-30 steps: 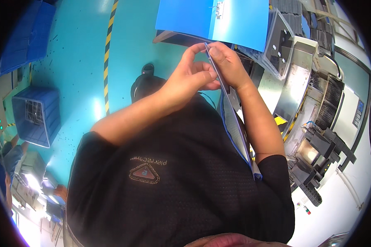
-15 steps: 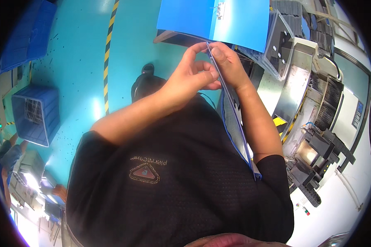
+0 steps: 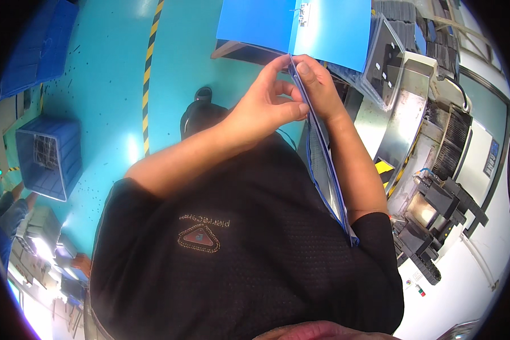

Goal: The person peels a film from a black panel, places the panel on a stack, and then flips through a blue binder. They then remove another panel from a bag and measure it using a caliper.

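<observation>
A slim document pouch point(image 3: 324, 164) with dark blue edging and a grey mesh-like side is held edge-on, running from my fingers down along my right forearm to my chest. My left hand point(image 3: 269, 102) is closed at its far end, index finger at the top corner and thumb pressed on the near edge. My right hand point(image 3: 321, 90) grips the same end from the other side, thumb laid along the edge. Whatever lies inside the pouch is mostly hidden. Just beyond both hands lies an open blue ring binder point(image 3: 255, 25) with a metal clip.
A clear plastic box point(image 3: 386, 68) stands right of the binder, beside a machine point(image 3: 430, 198) with dark parts. Blue crates point(image 3: 51, 158) sit on the green floor at left, near a yellow-black striped line point(image 3: 147, 85). Another person's arm point(image 3: 14, 207) shows at far left.
The pouch's sides have come closer together, and the white sheets seen between them show less. My left hand has shifted slightly right along with the pouch's far end.
</observation>
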The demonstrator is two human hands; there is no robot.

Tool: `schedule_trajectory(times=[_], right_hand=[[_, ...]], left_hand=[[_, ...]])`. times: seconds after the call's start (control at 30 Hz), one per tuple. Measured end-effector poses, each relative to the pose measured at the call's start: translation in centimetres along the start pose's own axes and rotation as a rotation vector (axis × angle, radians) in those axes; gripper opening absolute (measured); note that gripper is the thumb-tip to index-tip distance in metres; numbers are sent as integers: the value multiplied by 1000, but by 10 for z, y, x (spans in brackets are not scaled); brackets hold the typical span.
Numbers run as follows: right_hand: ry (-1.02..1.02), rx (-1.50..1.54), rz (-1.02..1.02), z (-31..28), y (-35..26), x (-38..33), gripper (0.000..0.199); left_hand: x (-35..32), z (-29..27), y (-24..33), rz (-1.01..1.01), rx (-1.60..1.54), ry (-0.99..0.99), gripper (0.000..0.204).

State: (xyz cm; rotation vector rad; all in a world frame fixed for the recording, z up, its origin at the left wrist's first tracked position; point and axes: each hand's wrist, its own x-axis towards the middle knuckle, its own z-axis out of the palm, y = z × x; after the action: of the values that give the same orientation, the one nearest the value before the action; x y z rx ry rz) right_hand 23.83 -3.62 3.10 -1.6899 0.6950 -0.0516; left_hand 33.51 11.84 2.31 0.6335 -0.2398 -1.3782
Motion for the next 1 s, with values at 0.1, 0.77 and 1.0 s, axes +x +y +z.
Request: schedule_trajectory(times=[0.1,0.77,1.0], right_hand=[[-2,0,-10,0,1,1,46],[259,208,249,-31,3,58,56],[338,24,-32,-25,7,54,45]], left_hand=[[2,-2,-3,27,10,-15,89],[106,-31,-45,417,320,-60,96],[116,-23,-60,322,161,-118,137]])
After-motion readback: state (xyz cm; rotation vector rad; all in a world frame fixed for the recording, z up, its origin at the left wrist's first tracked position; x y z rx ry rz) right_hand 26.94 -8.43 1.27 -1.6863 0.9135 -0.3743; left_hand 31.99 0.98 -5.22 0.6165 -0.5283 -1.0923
